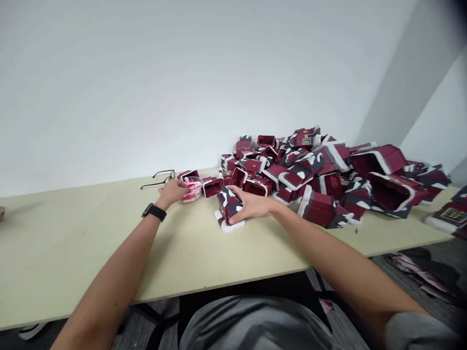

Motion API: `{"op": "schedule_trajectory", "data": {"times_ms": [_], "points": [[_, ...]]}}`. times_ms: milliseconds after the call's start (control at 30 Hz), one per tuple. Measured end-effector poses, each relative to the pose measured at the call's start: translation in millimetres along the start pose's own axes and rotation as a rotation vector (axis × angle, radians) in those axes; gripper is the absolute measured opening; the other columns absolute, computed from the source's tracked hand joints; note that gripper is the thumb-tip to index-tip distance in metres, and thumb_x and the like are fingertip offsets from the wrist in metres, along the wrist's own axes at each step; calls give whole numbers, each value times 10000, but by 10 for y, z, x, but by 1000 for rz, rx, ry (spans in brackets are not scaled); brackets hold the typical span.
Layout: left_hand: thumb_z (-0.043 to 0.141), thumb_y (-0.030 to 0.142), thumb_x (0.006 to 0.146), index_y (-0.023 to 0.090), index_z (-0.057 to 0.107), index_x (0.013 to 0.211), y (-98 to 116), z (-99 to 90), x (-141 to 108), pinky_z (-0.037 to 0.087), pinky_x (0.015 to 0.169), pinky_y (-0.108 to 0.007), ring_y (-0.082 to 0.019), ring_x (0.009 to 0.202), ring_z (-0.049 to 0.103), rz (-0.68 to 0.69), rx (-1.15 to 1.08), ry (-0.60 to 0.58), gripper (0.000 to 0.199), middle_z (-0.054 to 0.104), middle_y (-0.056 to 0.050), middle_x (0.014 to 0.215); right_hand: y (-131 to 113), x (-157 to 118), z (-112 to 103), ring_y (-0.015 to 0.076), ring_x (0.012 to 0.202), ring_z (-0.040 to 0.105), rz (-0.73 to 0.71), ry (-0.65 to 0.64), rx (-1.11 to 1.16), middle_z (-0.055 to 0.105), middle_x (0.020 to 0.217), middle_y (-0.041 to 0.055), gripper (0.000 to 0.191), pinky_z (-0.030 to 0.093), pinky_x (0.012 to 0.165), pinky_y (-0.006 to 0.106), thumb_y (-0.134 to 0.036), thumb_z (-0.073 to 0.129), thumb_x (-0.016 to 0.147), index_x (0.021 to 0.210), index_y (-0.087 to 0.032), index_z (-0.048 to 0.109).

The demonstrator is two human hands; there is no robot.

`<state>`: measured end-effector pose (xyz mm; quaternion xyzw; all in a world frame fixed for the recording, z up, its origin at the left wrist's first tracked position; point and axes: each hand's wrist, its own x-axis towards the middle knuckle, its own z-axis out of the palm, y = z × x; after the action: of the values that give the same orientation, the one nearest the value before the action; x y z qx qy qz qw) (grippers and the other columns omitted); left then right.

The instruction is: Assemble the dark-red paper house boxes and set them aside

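Observation:
A small maroon house-shaped piece [226, 206] with a dark, white-patched roof stands on the pale table [109, 233] before me. My right hand [250, 204] grips it from the right, with the thumb low and the fingers over the roof. White trim runs along its base. To the left, my left hand [172, 191], with a black watch on the wrist, reaches to a round clear container [192, 190] holding red and white pieces. Its fingers are bent together at the container's left rim; what they hold, if anything, is hidden.
A large heap of similar maroon pieces [321, 211] fills the table's right side, against the wall. Black-framed glasses [164, 179] lie behind my left hand. The table's front edge runs close to my body. Another piece [452, 216] sits at the far right.

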<state>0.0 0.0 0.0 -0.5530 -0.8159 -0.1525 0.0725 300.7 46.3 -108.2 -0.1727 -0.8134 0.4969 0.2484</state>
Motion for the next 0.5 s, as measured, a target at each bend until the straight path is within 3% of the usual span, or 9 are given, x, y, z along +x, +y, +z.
{"op": "schedule_trajectory", "data": {"times_ms": [133,267,367,433,500], "points": [[659,427,832,233,815,1029,6,12,-26,385,998,-420,-299,1148,627,-14,35,32,318,776,-74,1128,-33,6,48,250,1298,578,14,37,-7,563,1449,132,1368,470,1219,410,-528,985,571,1661,-202,225],[562,394,923,202,803,1063,-30,-63,-98,343,1063,-521,-384,1303,517,96,153,230,338,732,-148,1244,-41,11,62,259,1330,574,36,87,63,556,1469,125,1338,432,1268,446,-496,1002,547,1633,-216,273],[482,378,978,169,781,1048,5,-142,-210,352,1084,-522,-355,1279,527,214,80,372,372,712,-164,1264,-43,18,51,225,1264,634,46,146,328,606,1422,107,1237,495,1218,427,-415,1002,572,1591,-252,320],[483,427,994,163,756,1049,93,-150,-324,420,1029,-427,-275,1149,595,282,-163,316,385,729,-133,1185,-52,22,39,197,1204,671,41,179,566,638,1389,84,1110,543,1165,405,-348,979,600,1535,-278,384],[499,522,997,159,729,1062,219,-101,-464,461,900,-329,-201,975,621,361,-430,141,435,736,-98,1070,-69,23,26,185,1172,687,13,182,755,660,1366,74,930,558,1145,388,-304,946,612,1426,-256,500]]}}
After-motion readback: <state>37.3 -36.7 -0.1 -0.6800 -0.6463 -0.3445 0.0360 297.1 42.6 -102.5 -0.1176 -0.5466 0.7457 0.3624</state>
